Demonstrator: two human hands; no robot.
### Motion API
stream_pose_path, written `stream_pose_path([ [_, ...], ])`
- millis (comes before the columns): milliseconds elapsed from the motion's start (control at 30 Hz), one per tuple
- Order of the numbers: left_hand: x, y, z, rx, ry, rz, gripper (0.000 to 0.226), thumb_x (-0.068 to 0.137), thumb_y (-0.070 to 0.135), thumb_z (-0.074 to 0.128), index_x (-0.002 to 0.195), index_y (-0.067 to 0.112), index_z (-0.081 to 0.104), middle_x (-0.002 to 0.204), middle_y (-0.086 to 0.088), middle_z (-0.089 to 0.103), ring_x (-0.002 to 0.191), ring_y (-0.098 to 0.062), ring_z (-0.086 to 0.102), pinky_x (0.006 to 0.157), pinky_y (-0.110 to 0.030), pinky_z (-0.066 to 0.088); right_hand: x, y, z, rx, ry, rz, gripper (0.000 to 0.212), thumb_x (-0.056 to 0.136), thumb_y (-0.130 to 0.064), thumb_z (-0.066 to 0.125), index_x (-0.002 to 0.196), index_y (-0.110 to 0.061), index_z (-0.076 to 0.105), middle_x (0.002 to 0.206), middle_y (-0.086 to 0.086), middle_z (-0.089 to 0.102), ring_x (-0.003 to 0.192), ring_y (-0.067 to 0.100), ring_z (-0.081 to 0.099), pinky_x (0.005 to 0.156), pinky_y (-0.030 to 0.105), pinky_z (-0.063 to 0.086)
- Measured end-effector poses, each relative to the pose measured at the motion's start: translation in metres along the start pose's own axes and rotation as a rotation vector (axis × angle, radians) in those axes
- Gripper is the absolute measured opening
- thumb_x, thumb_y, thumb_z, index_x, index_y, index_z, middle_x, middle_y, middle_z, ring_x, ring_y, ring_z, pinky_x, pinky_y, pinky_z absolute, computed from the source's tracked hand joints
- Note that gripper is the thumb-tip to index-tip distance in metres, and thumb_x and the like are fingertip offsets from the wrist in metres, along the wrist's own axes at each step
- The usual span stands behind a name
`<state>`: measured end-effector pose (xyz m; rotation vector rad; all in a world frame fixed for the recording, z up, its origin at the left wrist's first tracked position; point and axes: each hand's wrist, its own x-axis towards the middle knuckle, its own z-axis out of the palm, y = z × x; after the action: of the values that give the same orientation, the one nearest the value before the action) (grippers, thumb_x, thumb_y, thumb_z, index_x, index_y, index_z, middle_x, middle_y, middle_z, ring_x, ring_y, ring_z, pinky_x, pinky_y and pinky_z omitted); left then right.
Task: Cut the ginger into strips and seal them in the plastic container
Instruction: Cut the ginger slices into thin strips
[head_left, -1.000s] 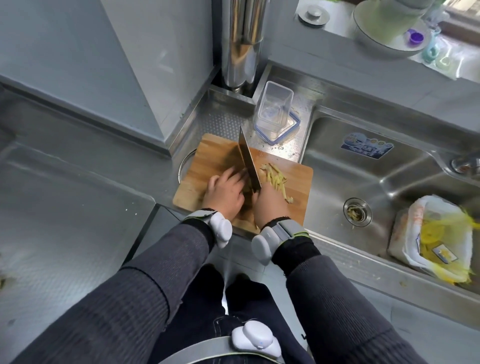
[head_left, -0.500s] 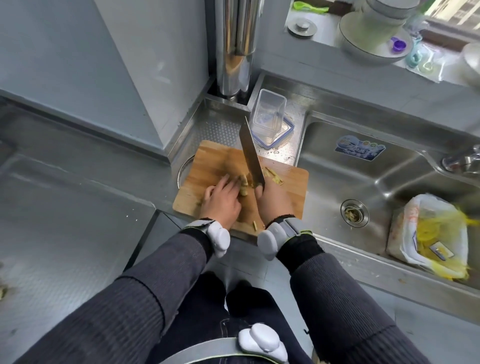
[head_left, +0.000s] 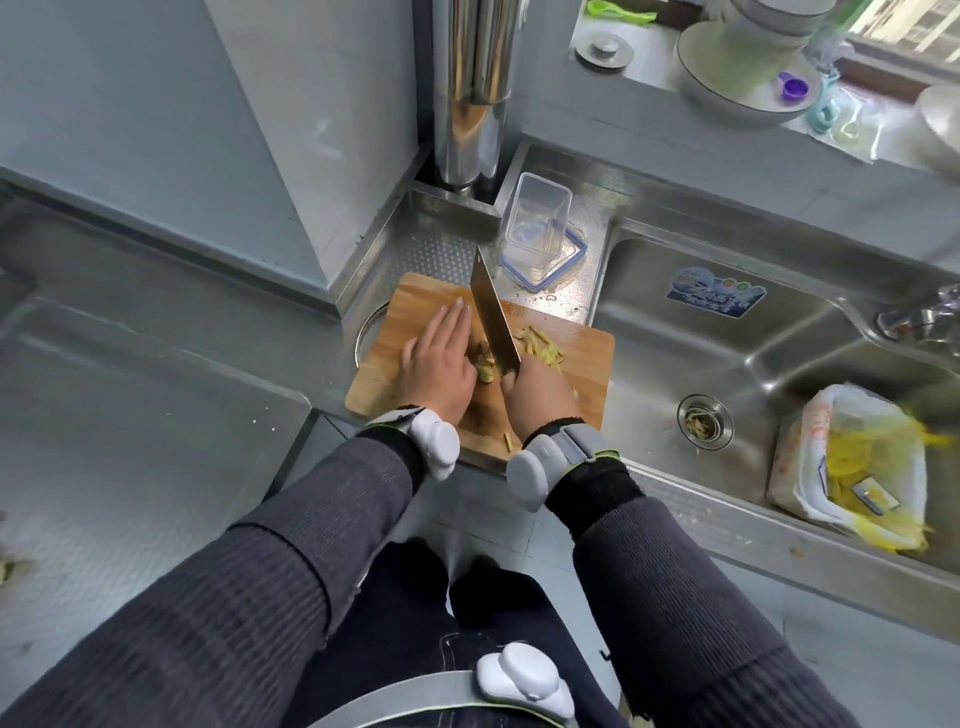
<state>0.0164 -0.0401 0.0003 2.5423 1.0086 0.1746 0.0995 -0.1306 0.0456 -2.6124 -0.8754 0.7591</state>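
A wooden cutting board (head_left: 587, 364) lies on the steel counter beside the sink. My right hand (head_left: 537, 397) grips the handle of a cleaver (head_left: 491, 317), whose blade stands edge-down on the board and points away from me. Left of the blade my left hand (head_left: 439, 364) lies flat with straight fingers beside a small pile of ginger pieces (head_left: 483, 364). Cut ginger strips (head_left: 540, 345) lie to the right of the blade. A clear plastic container (head_left: 537, 223) stands on its blue-rimmed lid (head_left: 569, 260) just behind the board.
A steel sink (head_left: 779, 332) with a drain (head_left: 705, 421) lies to the right and holds a bag of yellow scraps (head_left: 857, 467). A shiny steel pipe (head_left: 475, 88) rises behind the board. Bowls and a lid sit on the back ledge.
My left hand's fingers have straightened out flat next to the blade. The cleaver has shifted and the ginger pieces have gathered at its left side; the camera has moved slightly.
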Motion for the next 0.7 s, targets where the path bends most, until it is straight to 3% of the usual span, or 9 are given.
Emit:
stream_pose_path([
  [133,0.013,0.003,-0.011,0.003,0.036,0.106,0.078,0.087,0.003,0.038,0.15,0.031,0.003,0.159,0.012,0.001,0.147,-0.012,0.002,0.112,-0.038,0.017,0.003,-0.006,0.002,0.006,-0.037,0.011,0.026,0.097,-0.018,0.038,0.109,-0.003,0.055,0.104,0.019,0.065,0.094,0.036,0.061,0.07,0.033,0.041],
  [300,0.035,0.001,-0.024,0.096,-0.053,0.218,0.075,0.088,0.001,0.038,0.15,0.033,0.01,0.159,0.014,0.002,0.147,-0.013,0.0,0.115,-0.041,0.009,0.004,-0.009,0.005,-0.027,-0.027,0.009,0.025,0.096,-0.017,0.039,0.107,-0.002,0.055,0.106,0.022,0.064,0.098,0.038,0.061,0.072,0.034,0.041],
  [700,0.037,-0.009,-0.019,0.012,-0.112,0.227,0.068,0.089,0.008,0.04,0.15,0.028,0.017,0.159,0.011,0.005,0.146,-0.011,0.011,0.118,-0.037,0.009,0.009,-0.014,0.008,-0.11,-0.035,0.031,0.023,0.099,-0.017,0.036,0.107,-0.005,0.054,0.107,0.018,0.064,0.097,0.035,0.062,0.072,0.035,0.045],
])
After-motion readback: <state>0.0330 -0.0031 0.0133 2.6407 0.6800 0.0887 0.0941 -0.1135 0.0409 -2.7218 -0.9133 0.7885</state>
